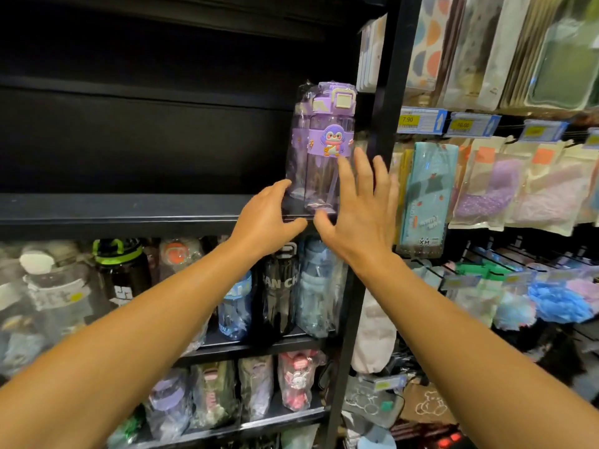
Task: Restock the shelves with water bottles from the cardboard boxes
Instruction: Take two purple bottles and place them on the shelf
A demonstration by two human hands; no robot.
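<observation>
Both hands spread open, left hand [265, 218] and right hand [359, 215] flanking upright purple bottle [324, 147], black shelf [129, 215]

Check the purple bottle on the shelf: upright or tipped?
Upright: the purple bottle stands on its base at the shelf edge, lid on top.

Purple penguin-banded water bottle [324, 147] in clear wrap, upright at right end of black shelf [129, 209], frame's one o'clock.
</observation>
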